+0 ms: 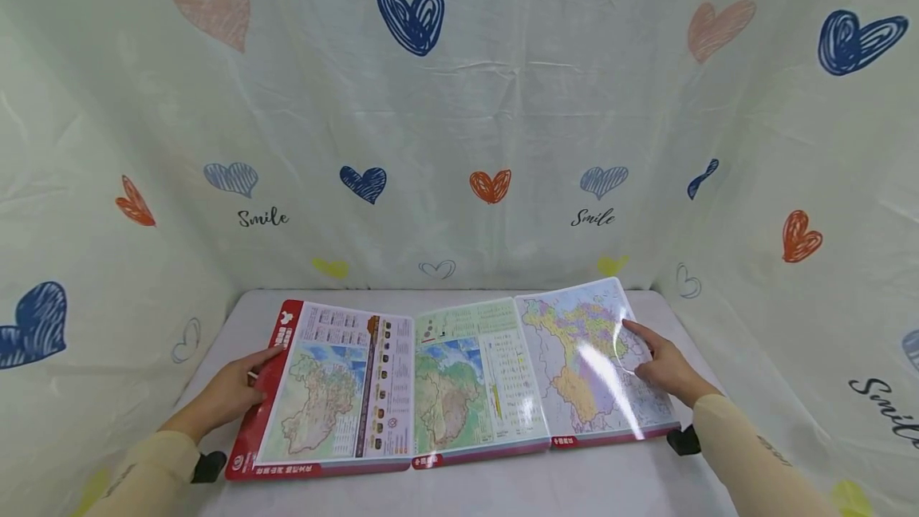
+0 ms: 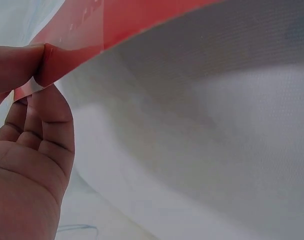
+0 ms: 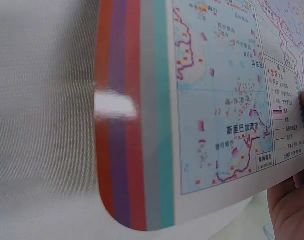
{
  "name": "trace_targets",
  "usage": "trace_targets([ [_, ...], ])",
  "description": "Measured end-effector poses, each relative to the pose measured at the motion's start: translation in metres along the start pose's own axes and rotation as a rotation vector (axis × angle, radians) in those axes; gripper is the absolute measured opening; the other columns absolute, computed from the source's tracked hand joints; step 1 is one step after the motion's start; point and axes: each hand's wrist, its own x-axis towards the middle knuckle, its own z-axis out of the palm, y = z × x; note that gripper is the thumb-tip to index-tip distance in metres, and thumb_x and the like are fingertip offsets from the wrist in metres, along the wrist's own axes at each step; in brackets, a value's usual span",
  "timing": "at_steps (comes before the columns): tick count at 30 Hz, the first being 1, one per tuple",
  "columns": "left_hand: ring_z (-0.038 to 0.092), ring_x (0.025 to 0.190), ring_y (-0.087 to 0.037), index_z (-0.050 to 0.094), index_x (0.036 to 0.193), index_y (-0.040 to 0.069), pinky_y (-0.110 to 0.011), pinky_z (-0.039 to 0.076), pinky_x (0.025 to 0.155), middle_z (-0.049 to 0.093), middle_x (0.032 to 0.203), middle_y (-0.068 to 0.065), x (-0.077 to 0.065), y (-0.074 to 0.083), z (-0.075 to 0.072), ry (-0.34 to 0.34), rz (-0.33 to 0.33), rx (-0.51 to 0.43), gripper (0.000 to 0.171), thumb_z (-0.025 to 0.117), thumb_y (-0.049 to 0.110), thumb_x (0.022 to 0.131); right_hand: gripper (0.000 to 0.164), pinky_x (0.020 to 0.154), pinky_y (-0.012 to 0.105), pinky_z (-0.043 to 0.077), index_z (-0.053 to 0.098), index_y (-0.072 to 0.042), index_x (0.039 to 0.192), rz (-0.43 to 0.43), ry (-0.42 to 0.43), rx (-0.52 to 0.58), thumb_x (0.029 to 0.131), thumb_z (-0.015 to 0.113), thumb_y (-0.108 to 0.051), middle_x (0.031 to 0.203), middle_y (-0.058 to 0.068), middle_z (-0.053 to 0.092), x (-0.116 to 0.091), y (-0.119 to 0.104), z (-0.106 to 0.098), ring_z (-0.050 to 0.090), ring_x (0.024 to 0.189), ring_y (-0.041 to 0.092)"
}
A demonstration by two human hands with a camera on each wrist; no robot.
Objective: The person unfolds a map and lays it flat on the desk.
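Note:
A glossy fold-out map (image 1: 448, 389) lies spread in three joined panels, its print upside down in the head view. My left hand (image 1: 226, 393) pinches the red margin (image 1: 267, 377) of the left panel. In the left wrist view, the thumb is over that red edge (image 2: 112, 25) and the curled fingers are under it, with the edge lifted off the table. At the other end, my right hand (image 1: 671, 369) grips the outer edge of the right panel (image 1: 574, 357), which shows coloured regions. The right wrist view has striped bands (image 3: 134, 125) along this panel's border, with fingers beneath the sheet.
The map is on a table covered in white cloth (image 1: 459, 493). A pale curtain (image 1: 459, 118) printed with hearts and "Smile" stands behind the table and along both sides. Light glares off the right panel.

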Motion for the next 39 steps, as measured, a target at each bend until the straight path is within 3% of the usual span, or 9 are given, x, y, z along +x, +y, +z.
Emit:
trace_targets([
  [4,0.059,0.088,-0.030,0.030,0.151,-0.007,-0.041,0.060,0.065,0.054,0.110,-0.025,0.001,-0.004,0.002,0.010,-0.005,0.011,0.081,0.072,-0.005,0.082,0.092,0.089,0.055,0.050,0.024,-0.011,0.159,-0.010,0.000,-0.014,0.078,0.065,0.007,0.149,0.037,0.025,0.001,0.003,0.001,0.046,0.114,0.046],
  [10,0.060,0.086,-0.029,0.030,0.150,-0.008,-0.041,0.060,0.064,0.055,0.108,-0.024,0.003,-0.006,0.006,0.021,-0.010,0.051,0.081,0.072,-0.004,0.081,0.094,0.090,0.053,0.048,0.026,-0.007,0.157,-0.025,0.003,-0.041,0.074,0.065,0.009,0.150,0.038,0.026,0.006,0.013,0.005,0.045,0.117,0.047],
  [20,0.062,0.091,-0.034,0.028,0.151,-0.008,-0.043,0.060,0.066,0.053,0.116,-0.033,0.004,-0.006,0.010,0.024,-0.012,0.076,0.080,0.071,-0.002,0.083,0.093,0.105,0.068,0.031,0.025,-0.008,0.157,0.011,0.000,-0.062,0.074,0.064,0.008,0.153,0.037,0.020,0.011,0.022,0.012,0.034,0.130,0.057],
  [28,0.061,0.095,-0.037,0.028,0.150,-0.010,-0.042,0.060,0.068,0.050,0.123,-0.037,0.009,-0.012,0.014,0.025,0.000,0.113,0.079,0.072,-0.002,0.084,0.091,0.087,0.051,0.052,0.024,-0.009,0.158,0.087,-0.004,-0.078,0.077,0.063,0.008,0.151,0.035,0.025,0.010,0.023,0.020,0.055,0.102,0.038],
  [33,0.061,0.093,-0.037,0.028,0.149,-0.011,-0.042,0.060,0.067,0.049,0.124,-0.038,0.010,-0.010,0.016,0.026,0.004,0.127,0.079,0.072,-0.002,0.084,0.090,0.080,0.044,0.053,0.024,-0.008,0.158,0.091,0.000,-0.100,0.078,0.062,0.007,0.146,0.036,0.030,0.010,0.026,0.023,0.055,0.098,0.036],
  [39,0.062,0.088,-0.033,0.028,0.150,-0.010,-0.042,0.060,0.065,0.046,0.126,-0.039,0.009,-0.012,0.017,0.028,-0.014,0.124,0.081,0.072,-0.002,0.083,0.088,0.089,0.053,0.048,0.026,-0.007,0.157,0.079,0.008,-0.125,0.077,0.061,0.008,0.147,0.035,0.030,0.010,0.030,0.027,0.053,0.103,0.039],
])
